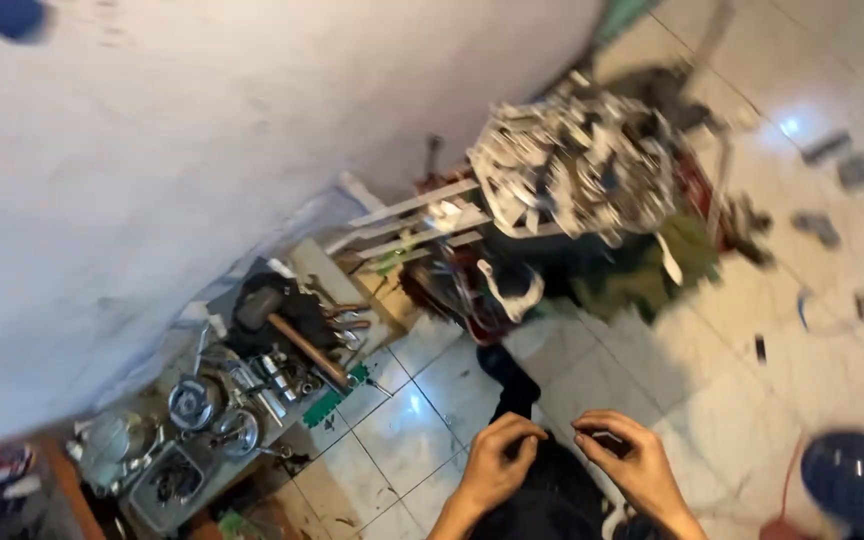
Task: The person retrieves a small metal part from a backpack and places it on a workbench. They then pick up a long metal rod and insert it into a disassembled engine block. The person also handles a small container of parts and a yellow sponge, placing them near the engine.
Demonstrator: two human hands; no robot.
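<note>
Both hands are curling inward at six o'clock, over a dark cloth [542,495] lying on the glossy white tiled floor [652,370]. The left hand [497,462] is bunching its fingers toward the thumb, pinching tight, though whatever it is gripping is too small and blurred to tell. The right hand [624,455] is hooking its fingers round a small dark part [607,437], which is sitting just inside the fingertips. The two hands are hanging near each other without touching. At twelve to one o'clock a bulky engine [577,165], all silvery ribbed metal and dark gaps, is resting on the floor beside white slats [417,215]. At nine o'clock a hammer [287,330] with a blocky grey head and a round wooden handle is lying across a heap of chrome sockets and tools [252,385], with round metal housings [197,400] next to them. A rough pale wall [202,150] is filling ten to eleven o'clock. A blue shoe [857,480] is showing at four o'clock.
</note>
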